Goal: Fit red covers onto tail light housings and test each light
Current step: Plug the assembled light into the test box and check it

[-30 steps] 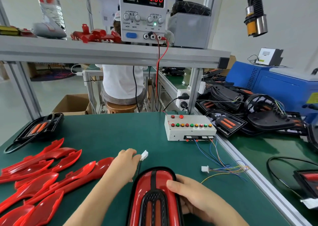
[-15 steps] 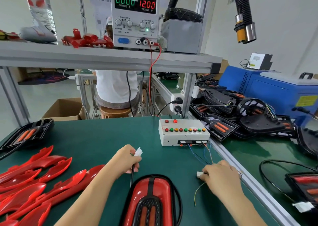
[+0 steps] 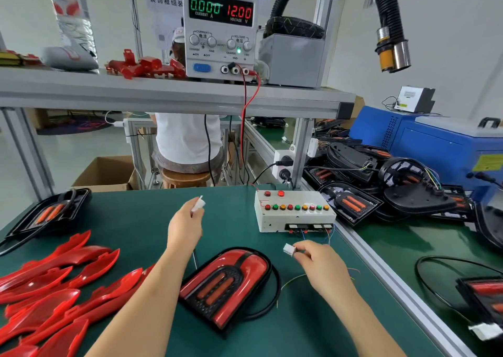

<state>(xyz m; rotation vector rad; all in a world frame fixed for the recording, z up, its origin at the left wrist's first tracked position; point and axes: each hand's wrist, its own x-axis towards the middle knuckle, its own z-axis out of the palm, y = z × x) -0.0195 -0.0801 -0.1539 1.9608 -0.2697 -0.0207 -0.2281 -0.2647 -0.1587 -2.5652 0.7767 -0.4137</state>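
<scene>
A tail light with its red cover fitted [image 3: 228,283] lies on the green mat [image 3: 136,220] between my forearms, unlit. My left hand [image 3: 185,227] pinches the light's white plug [image 3: 198,203], lifted above the mat, its black cable trailing down to the light. My right hand [image 3: 318,261] pinches the white connector [image 3: 289,249] of the test box's coloured wires. The two connectors are apart. The white test box [image 3: 294,211] with its row of buttons sits behind my right hand. The power supply [image 3: 220,27] on the shelf reads 0.000 A and 12.00 V.
Several loose red covers [image 3: 54,288] lie at the left front. A bare black housing [image 3: 51,215] rests at the far left. Finished lights are piled at the right [image 3: 381,188], past an aluminium rail. Another light [image 3: 484,294] lies at the right front. A person sits behind the bench.
My right hand left the light, took the test box connector and raised it. My left hand lifted the light's plug higher. The light now lies turned slantwise on the mat.
</scene>
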